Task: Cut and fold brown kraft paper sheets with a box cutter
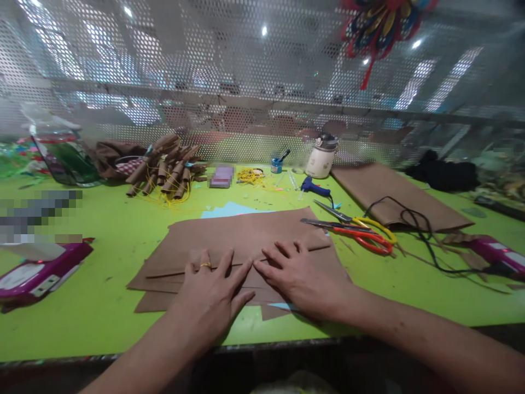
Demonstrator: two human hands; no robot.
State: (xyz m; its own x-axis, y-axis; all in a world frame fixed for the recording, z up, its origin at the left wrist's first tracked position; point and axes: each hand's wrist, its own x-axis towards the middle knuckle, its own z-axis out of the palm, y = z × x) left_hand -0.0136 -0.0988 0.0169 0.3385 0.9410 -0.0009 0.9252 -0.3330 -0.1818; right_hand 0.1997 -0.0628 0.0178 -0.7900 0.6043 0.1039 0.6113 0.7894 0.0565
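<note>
Sheets of brown paper (241,235) lie stacked in front of me, the top one with a folded edge toward me. Light blue paper (233,209) peeks out behind the stack. My left hand (215,284) presses flat on the paper near that edge, fingers spread, a ring on one finger. Beside it my right hand (301,276) lies with its fingers spread on the same edge. The two index fingertips nearly meet. Neither hand holds anything. Right of the stack are red-handled scissors (369,241) and yellow-handled scissors (375,223), blades pointing left, the red pair's tips over the paper.
A blue glue gun (316,187) and its black cable lie behind the scissors. Rolled brown tubes (168,169) with yellow string sit back left. A white bottle (322,158) stands at the back, folded brown paper (394,197) to its right. Purple power strips (45,273) flank the green table.
</note>
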